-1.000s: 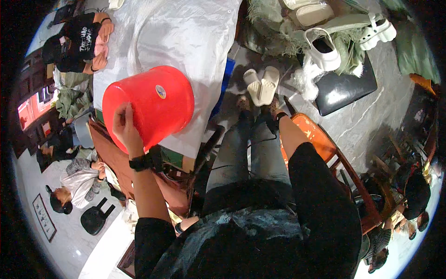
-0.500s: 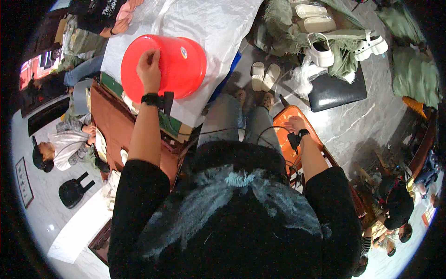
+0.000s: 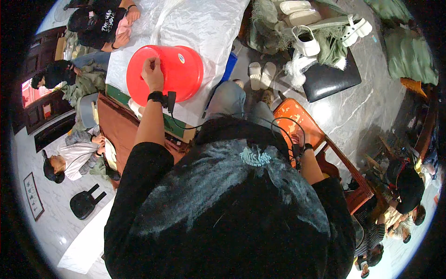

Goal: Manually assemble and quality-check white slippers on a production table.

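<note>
Red bucket (image 3: 178,76) on the left desk (image 3: 204,28): steady evenly with curled left hand (image 3: 153,74), cannot tell if gripping, nor with right hand (image 3: 298,138).

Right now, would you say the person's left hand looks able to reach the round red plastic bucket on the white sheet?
Very likely yes: the left hand shows directly over the red bucket, with nothing visible between them, though contact is hard to confirm.
</note>
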Demonstrator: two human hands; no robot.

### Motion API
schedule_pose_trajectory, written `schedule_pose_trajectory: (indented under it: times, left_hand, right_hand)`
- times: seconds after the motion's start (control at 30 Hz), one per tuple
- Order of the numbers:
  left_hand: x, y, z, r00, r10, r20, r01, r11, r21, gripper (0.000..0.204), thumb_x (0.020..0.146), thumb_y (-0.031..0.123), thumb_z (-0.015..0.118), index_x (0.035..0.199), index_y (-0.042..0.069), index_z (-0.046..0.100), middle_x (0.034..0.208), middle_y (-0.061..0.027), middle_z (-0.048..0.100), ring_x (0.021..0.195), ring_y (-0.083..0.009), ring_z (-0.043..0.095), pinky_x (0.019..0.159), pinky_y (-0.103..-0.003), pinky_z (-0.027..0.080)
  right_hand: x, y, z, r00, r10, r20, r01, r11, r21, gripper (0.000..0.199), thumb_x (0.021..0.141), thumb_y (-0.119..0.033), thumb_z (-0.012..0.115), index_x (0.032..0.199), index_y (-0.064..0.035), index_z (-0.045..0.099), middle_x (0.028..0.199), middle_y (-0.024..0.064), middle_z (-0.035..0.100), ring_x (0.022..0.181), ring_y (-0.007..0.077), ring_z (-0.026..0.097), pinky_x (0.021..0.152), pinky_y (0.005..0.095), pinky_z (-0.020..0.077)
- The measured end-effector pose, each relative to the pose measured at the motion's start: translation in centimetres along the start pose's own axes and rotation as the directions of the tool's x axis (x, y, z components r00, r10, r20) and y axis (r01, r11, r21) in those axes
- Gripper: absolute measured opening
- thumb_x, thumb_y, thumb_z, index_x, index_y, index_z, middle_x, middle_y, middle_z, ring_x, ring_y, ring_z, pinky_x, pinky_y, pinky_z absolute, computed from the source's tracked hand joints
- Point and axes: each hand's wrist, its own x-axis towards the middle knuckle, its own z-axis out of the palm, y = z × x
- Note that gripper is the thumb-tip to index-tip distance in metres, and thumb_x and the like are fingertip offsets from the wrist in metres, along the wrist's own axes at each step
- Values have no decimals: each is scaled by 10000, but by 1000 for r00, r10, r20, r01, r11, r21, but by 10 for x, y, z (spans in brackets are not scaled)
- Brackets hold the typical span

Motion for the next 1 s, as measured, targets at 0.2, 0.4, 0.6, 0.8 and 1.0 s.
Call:
schedule_pose_trajectory:
  times: [0.2,0.4,0.6,0.8,1.0]
  left_hand:
    - [1,6,5,1000,25,-11,-24,998,64,130,839,129,655,858,2,635,791,-103,656,695,-182,615,665,-314,494]
    - [1,10,5,997,78,-25,-75,991,109,114,840,123,648,847,11,632,765,-102,644,668,-203,608,644,-326,488]
    - [0,4,0,998,61,-25,-57,992,112,108,838,120,648,844,15,625,775,-106,640,670,-209,607,644,-327,486]
    - [3,0,7,996,89,3,-89,991,96,100,843,111,646,845,13,624,759,-101,633,671,-200,599,645,-322,483]
    - [0,17,-5,999,37,19,-39,996,85,129,862,124,640,854,-3,613,757,-92,617,686,-179,567,670,-312,475]
  right_hand:
    - [22,-1,-2,995,53,86,-49,998,-47,490,938,-477,369,1008,-22,537,877,205,654,627,273,644,428,311,463]
    - [19,-48,24,989,-100,107,104,994,-32,389,918,-410,463,1008,-39,538,855,208,652,644,278,652,418,310,468]
    - [-13,-86,25,998,-48,27,52,990,-133,365,926,-376,453,992,-33,559,849,130,662,606,230,638,407,277,452]
    - [8,-78,-1,990,-134,-31,129,983,-131,176,893,-172,518,970,-19,556,861,166,666,622,217,645,478,292,491]
    - [17,-73,19,946,76,315,-168,947,274,278,923,-280,459,811,-46,559,566,37,427,444,147,362,395,252,317]
